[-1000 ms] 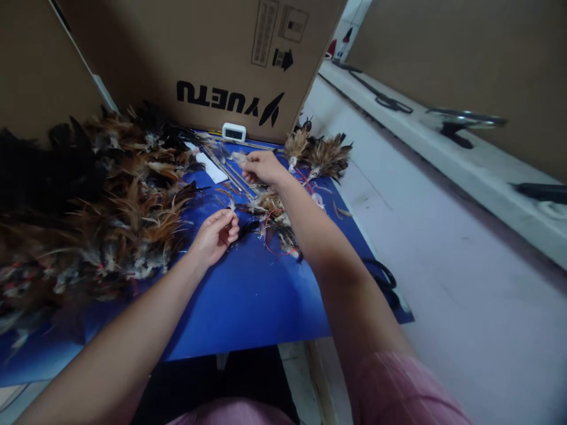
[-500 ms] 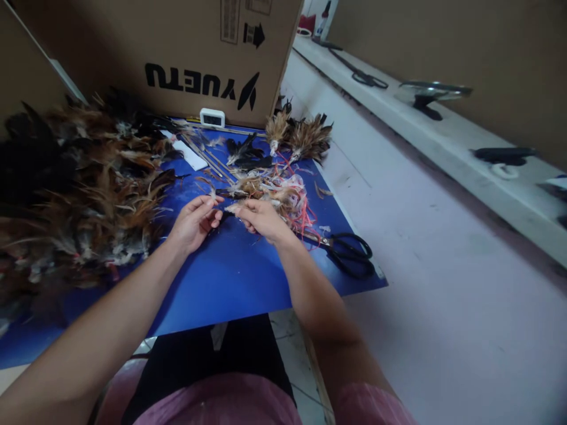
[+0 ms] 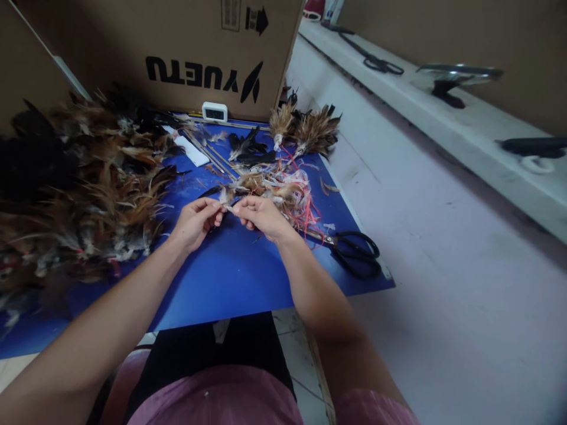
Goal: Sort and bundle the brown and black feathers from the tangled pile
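My left hand [image 3: 197, 219] and my right hand [image 3: 261, 215] meet over the blue mat [image 3: 230, 277], fingertips pinching a small feather [image 3: 225, 198] between them. Just beyond my right hand lies a loose heap of feathers tangled with red string [image 3: 283, 189]. A big pile of brown and black feathers [image 3: 80, 183] fills the mat's left side.
Black scissors [image 3: 354, 254] lie at the mat's right edge. Thin sticks [image 3: 208, 154], a white card [image 3: 191, 152] and a small white timer [image 3: 214, 111] sit near the cardboard box [image 3: 177, 53]. Two feather bunches [image 3: 305, 130] rest at the far right corner. A white ledge [image 3: 443, 124] runs along the right.
My right hand came back from the far sticks to meet my left hand near the mat's middle. The view shifted, uncovering the scissors. Both hands now pinch the feather.
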Motion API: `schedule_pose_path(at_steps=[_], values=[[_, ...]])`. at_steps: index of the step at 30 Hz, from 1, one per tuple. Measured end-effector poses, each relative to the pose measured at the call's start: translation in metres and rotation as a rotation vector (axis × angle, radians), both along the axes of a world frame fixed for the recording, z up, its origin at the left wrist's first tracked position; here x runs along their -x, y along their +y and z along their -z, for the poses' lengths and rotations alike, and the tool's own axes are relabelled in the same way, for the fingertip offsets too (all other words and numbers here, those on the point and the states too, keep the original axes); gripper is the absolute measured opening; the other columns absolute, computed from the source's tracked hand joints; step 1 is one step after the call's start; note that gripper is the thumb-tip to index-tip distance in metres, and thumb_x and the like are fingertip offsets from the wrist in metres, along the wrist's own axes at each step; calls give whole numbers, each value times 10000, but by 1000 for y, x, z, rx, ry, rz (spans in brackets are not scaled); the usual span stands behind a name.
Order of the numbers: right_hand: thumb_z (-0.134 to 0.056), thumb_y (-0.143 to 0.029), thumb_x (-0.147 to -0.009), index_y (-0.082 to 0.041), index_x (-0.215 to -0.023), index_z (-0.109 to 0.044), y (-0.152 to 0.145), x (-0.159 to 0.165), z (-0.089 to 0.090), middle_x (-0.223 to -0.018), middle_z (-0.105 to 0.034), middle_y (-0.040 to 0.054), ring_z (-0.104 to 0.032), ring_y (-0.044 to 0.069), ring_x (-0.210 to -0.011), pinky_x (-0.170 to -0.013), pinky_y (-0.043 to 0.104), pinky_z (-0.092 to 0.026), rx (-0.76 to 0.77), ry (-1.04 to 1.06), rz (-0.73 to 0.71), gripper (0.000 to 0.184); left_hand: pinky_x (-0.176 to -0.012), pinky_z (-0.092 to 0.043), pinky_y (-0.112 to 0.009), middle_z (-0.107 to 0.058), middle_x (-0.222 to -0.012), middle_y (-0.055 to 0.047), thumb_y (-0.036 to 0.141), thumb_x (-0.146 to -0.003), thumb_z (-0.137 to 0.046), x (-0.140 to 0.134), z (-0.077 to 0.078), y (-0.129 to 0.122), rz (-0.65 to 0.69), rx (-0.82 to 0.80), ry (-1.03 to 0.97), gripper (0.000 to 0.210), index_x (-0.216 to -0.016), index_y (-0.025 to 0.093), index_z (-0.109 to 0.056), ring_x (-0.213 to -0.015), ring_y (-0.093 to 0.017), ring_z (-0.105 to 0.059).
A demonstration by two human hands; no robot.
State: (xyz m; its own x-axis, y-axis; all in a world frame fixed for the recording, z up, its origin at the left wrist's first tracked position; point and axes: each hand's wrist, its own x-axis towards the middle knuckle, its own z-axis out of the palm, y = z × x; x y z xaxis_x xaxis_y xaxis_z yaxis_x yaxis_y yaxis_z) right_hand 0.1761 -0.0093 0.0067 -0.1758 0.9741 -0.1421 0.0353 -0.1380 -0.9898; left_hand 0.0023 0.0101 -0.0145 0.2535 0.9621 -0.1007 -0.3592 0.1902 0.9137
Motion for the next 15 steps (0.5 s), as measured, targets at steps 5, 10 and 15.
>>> schedule_pose_path(at_steps=[5,10,15], values=[[-623,-212,-805,-169,-755,-601,-1,-4,-4,-505,-545,-68,-429,35,-400,-390,151,-304,-5,-39,55,69,-485,-454,-148,-671,-698,-41,146,-688,-742,4,-2,4,-103,74,-132,92,-680,118,-655,-531,-58,-559],[-597,-160,-791,-153,-718,-603,-4,-6,-8,-502,-549,-51,-447,45,-432,-438,165,-340,4,-192,-61,74,-489,-470,-134,-673,-701,-38,99,-732,-687,7,-3,6,-165,142,-220,55,-698,123,-650,-547,-57,-577],[-646,-182,-733,-149,-765,-636,-4,-6,1,-643,-606,-28,-499,61,-545,-539,195,-396,-171,-286,-160,47,-489,-474,-133,-687,-715,-39,117,-712,-723,6,-1,4,-111,136,-201,73,-694,129,-653,-550,-59,-584]])
